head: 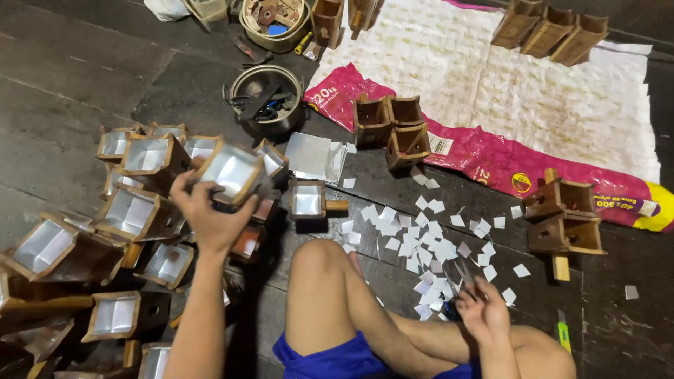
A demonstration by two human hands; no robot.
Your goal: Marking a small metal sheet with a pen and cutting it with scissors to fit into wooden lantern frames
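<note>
Head view: left hand (210, 214) is closed round a foil-lined wooden box (232, 172), held up tilted just above the heap of lined boxes (133, 210) on the floor; right hand (481, 309) pinches what looks like scissors (463, 274) over the scattered paper squares (421, 238), though how firmly I cannot tell. Risk, as I judge it: the one-handed hold could slip and dent the foil lining, or the box could knock the heap; bent knee (319, 263), a lone lined box (309, 200) and metal bowl of tools (267, 98) crowd the space between.
</note>
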